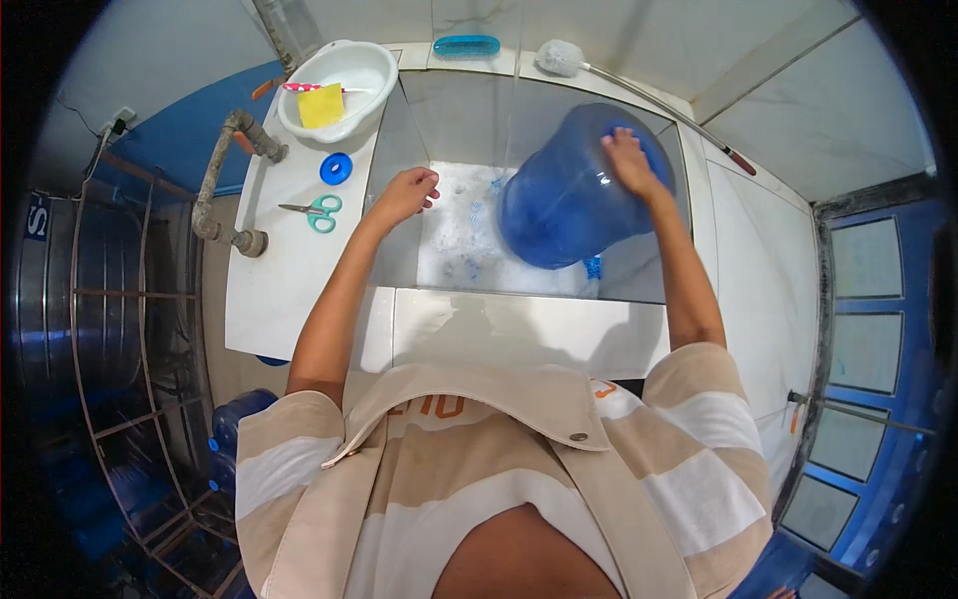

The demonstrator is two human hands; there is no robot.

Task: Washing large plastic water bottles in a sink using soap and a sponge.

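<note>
A large translucent blue water jug (569, 198) lies tilted inside the grey tiled basin (397, 258), its rounded end toward the upper right. My right hand (631, 161) rests on that end with fingers spread, holding the jug. To the left, above the basin, my left hand (408, 196) is apart from the jug, its fingers loosely bent and nothing seen in it. White suds (460, 224) with small blue bits cover the basin floor. A blue ribbed object (593, 267) shows partly below the jug; what it is cannot be made out.
On the left ledge are a white plastic basin (382, 71) with a yellow sponge cloth (322, 106), a blue ring (336, 169), teal-handled scissors (318, 213) and a projecting pipe (213, 183). Along the back rim lie a teal brush (466, 46) and a long-handled white brush (560, 58).
</note>
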